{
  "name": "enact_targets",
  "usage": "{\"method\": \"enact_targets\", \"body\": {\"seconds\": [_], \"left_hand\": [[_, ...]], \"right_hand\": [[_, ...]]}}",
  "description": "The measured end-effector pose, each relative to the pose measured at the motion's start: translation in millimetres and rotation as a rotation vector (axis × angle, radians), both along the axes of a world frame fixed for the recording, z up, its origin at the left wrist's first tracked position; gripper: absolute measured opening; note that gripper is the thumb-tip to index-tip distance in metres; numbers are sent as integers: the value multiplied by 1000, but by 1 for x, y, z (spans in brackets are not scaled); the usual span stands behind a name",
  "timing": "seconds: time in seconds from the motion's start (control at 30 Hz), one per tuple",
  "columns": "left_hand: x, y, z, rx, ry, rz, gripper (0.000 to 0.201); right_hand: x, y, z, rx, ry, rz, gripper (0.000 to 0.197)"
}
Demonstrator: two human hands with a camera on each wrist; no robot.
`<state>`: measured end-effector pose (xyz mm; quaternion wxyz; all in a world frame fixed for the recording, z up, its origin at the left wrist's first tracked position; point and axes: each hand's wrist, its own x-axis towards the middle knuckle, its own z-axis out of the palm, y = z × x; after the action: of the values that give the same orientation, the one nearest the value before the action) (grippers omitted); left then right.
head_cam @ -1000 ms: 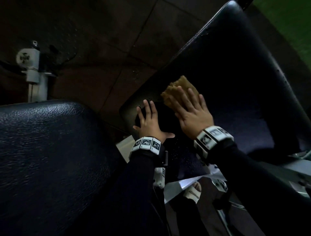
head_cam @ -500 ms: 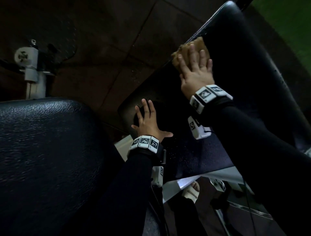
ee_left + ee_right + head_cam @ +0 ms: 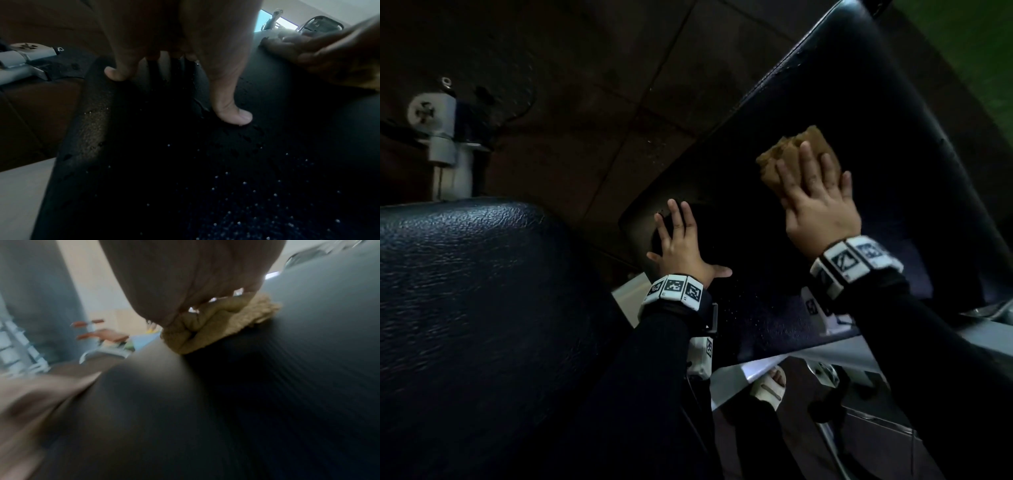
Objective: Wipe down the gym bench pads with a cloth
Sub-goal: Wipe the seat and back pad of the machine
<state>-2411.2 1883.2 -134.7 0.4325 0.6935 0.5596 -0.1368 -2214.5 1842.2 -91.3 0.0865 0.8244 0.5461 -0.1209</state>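
Pressing flat on the tan cloth [image 3: 796,156], the right hand [image 3: 822,212] has its fingers straight and spread over it, pinning it against the long black pad [image 3: 893,137] of the bench, about midway between the pad's two long edges. The left hand [image 3: 685,246] lies released, palm down and fingers splayed, near the pad's near left corner, bracing it and holding nothing. A second, grained pad [image 3: 465,291] sits to the left, apart from both hands.

Left wrist view: the thumb and fingers [image 3: 234,116] touch the pad surface, which is dotted with fine droplets or specks that the head view barely registers. Judgement: that surface is likely slick where wet.

Right wrist view, blurred: the cloth [image 3: 216,327] is bunched into thick soft folds under the palm, a detail hidden by the hand from above. It reads as terry-like, light and limp, so it will crumple or roll if dragged by one edge. Judgement: best handled under a flat palm over its middle, as now, with even pressure. The vinyl-looking pad appears firm and padded, not fragile; whether it is fixed rigidly cannot be told.
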Motion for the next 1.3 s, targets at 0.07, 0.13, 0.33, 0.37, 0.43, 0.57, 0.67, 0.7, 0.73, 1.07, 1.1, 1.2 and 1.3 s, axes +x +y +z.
{"method": "enact_targets", "body": {"seconds": [0.07,0.13,0.33,0.37,0.43,0.57,0.67,0.7,0.73,1.07,1.1,1.2,1.3], "left_hand": [[0,0,-2,1,5,-1,142],[0,0,-3,1,8,-1,142],[1,1,-5,5,32,-1,143],[1,1,-5,3,32,1,143],[1,1,-5,8,26,9,142],[2,-2,-4,31,-3,37,143],[2,-2,-4,42,10,31,143],[2,-2,-5,44,13,31,143],[2,-2,-5,45,10,35,143],[2,0,-2,29,8,29,145],[1,-1,-2,28,6,29,145],[1,-1,-1,38,8,27,145],[1,-2,-1,55,15,28,144]], "right_hand": [[7,31,3,11,3,-11,65],[7,65,1,26,17,-5,65],[-19,110,-10,-7,71,148,66],[-24,104,-12,-1,81,201,66],[-28,86,-14,2,97,310,65],[-20,42,-8,45,129,318,62],[-9,6,3,138,172,186,60],[-5,-6,5,160,176,126,60],[-3,-18,7,179,169,64,60],[-1,-44,-2,225,51,22,52],[0,-46,-3,221,53,23,53],[-3,-65,-4,271,62,-33,53],[-4,-99,-5,326,22,-145,57]]}}
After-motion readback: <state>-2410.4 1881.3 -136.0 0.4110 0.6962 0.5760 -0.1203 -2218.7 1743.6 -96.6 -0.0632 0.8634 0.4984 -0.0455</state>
